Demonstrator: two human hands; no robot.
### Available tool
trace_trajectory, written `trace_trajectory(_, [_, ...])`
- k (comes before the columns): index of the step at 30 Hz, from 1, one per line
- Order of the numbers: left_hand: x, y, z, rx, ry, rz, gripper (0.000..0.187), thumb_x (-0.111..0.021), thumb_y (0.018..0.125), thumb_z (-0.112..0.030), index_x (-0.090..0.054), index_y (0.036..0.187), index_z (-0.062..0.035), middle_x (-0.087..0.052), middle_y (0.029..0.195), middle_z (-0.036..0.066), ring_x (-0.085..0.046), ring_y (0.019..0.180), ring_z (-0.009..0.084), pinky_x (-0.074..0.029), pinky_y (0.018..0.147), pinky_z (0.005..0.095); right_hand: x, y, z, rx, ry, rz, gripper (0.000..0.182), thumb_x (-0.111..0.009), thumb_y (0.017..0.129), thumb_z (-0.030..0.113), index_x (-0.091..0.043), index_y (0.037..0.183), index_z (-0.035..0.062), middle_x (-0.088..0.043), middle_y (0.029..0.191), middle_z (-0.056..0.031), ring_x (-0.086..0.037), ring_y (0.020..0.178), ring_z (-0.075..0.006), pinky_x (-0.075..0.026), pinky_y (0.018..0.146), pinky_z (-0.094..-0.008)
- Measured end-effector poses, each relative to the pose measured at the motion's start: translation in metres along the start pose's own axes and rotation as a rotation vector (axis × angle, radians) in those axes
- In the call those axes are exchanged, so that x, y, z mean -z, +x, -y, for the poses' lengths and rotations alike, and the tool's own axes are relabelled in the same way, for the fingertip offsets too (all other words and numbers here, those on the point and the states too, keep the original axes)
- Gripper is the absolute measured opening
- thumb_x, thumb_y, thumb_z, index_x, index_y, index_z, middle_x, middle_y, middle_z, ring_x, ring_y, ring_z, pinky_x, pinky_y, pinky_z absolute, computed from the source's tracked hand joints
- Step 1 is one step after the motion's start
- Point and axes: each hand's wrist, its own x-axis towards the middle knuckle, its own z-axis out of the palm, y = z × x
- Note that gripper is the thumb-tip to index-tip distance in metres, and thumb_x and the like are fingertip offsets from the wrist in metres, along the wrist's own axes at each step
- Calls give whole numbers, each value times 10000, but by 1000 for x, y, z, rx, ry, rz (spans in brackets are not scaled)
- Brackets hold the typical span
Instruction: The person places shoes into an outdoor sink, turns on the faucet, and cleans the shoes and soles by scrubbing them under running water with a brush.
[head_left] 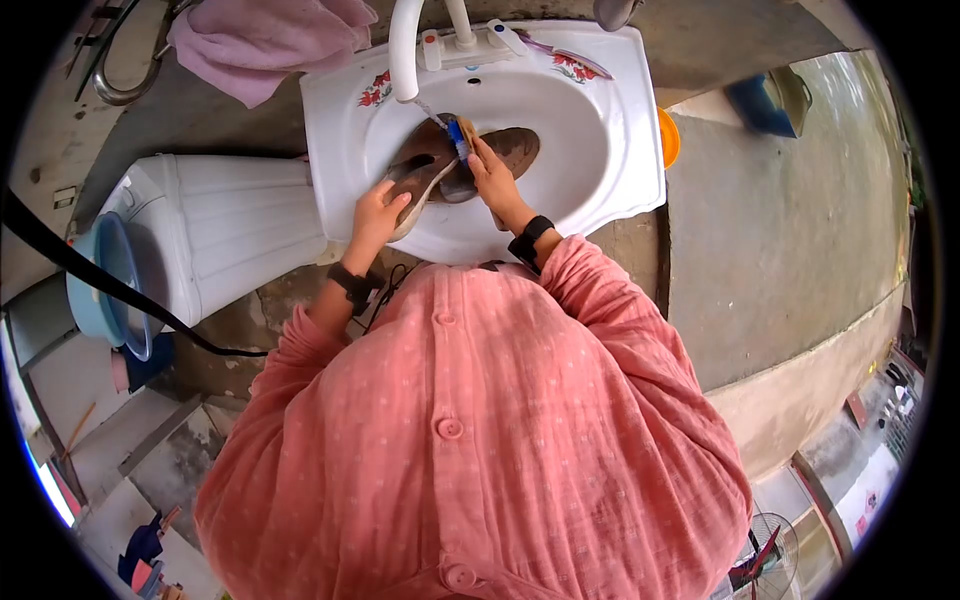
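Note:
My left hand (pixel 378 217) grips the near end of a brown shoe (pixel 420 167), tilted inside the white sink (pixel 627 120). In my right hand (pixel 497 182) is a scrub brush (pixel 459 138) with blue bristles and a tan back, held against the shoe's side. A second brown shoe (pixel 515 150) lies in the basin behind and to the right of the brush. Water runs in a thin stream from the white faucet (pixel 404 50) down towards the first shoe. My right fingers partly cover the brush.
A pink towel (pixel 268 45) hangs at the sink's back left. A purple-handled tool (pixel 575 55) lies on the rear rim. Left stands a white washing machine (pixel 235 225) with a blue basin (pixel 95 275). An orange container (pixel 669 138) sits right of the sink.

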Motion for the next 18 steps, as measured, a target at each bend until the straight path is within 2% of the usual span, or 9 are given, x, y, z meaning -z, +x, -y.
trace_trajectory(1, [-1,1,8,22,-470,-164,240,-578,815,-185,-577,907,36,-624,775,112,-579,679,188,-444,636,291,6,-11,16,-3,-3,1,439,-424,888,273,-380,1273,66,-553,1059,-236,-531,966,-390,-411,822,-378])
trace_trajectory(2, [8,-2,-13,15,-544,-177,220,-559,832,-144,-574,931,51,-623,775,94,-549,692,119,-433,651,247,12,-20,35,-4,11,15,429,-422,890,270,-384,1273,81,-554,1052,-240,-532,963,-390,-414,816,-377])
trace_trajectory(5, [5,20,-9,-14,-444,-233,229,-550,839,-134,-568,947,67,-627,799,89,-559,704,115,-436,653,239,7,-41,56,134,-38,25,435,-435,884,267,-366,1295,140,-573,958,-258,-555,887,-396,-431,755,-404])
trace_trajectory(7, [4,21,-23,46,-515,-217,215,-540,840,-121,-573,941,67,-624,804,77,-562,708,113,-436,651,237,2,-56,75,270,-356,257,464,-446,876,265,-333,1316,170,-577,860,-266,-567,797,-401,-430,698,-447])
trace_trajectory(8, [3,21,-24,125,-680,-165,210,-541,837,-112,-576,942,67,-622,807,70,-563,712,113,-435,653,235,0,-59,77,372,-449,177,450,-438,872,266,-346,1301,166,-586,756,-237,-573,687,-391,-436,617,-474])
trace_trajectory(9, [2,18,-25,210,-844,-110,206,-541,833,-103,-580,943,66,-620,810,63,-563,717,113,-434,655,232,5,-51,67,370,-451,177,450,-438,872,266,-346,1301,166,-586,756,-237,-573,687,-391,-436,617,-474])
trace_trajectory(12, [-22,15,-21,147,-754,-112,202,-536,828,-84,-582,960,62,-614,824,66,-564,693,112,-443,628,228,33,-2,33,134,-693,-5,384,-422,870,263,-412,1230,130,-602,673,-184,-571,588,-380,-461,533,-458])
trace_trajectory(16, [-20,23,-22,143,-841,-107,204,-519,838,-87,-574,962,66,-611,829,69,-564,697,116,-452,631,235,9,-38,63,275,-586,187,432,-437,866,257,-367,1280,157,-579,682,-240,-569,637,-395,-434,605,-501])
trace_trajectory(18, [-7,20,-19,246,-926,-58,194,-502,842,-78,-564,945,74,-615,851,97,-593,730,144,-480,661,256,10,-31,44,200,-610,113,437,-439,865,256,-355,1284,162,-581,704,-239,-565,637,-407,-438,605,-500])
